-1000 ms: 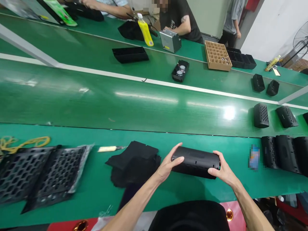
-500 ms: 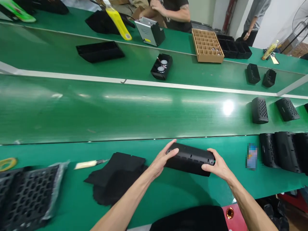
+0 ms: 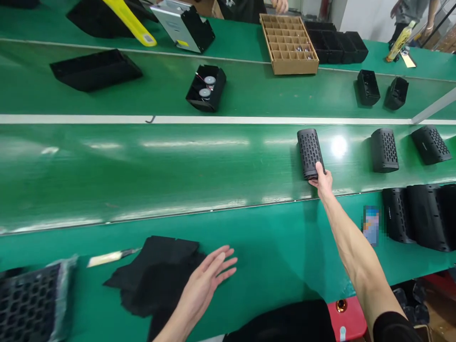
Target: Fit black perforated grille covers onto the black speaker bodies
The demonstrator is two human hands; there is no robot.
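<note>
My right hand [image 3: 322,181] reaches forward and grips the near end of a black perforated speaker housing [image 3: 309,149]. The housing is over the green belt, its slotted grille facing up; whether it touches the belt I cannot tell. Lower down, my left hand [image 3: 210,275] holds nothing, its fingers stretched out and apart above the near green table. Just left of that hand lie black cut sheets [image 3: 156,275], partly covered by the hand and forearm. A cutter knife with a pale handle [image 3: 107,258] rests beyond them.
Two similar housings [image 3: 384,150] sit on the belt at right. Larger black housings [image 3: 427,216] line the table's right end beside a blurred phone-like object [image 3: 371,225]. A bagged perforated panel [image 3: 28,304] lies at left. Across the belt stand a cardboard divider box [image 3: 294,67] and an open housing [image 3: 213,97].
Both hands held the housing over the near table. My left hand has let go and moved down left; my right hand has carried the housing forward over the belt, turning it grille up.
</note>
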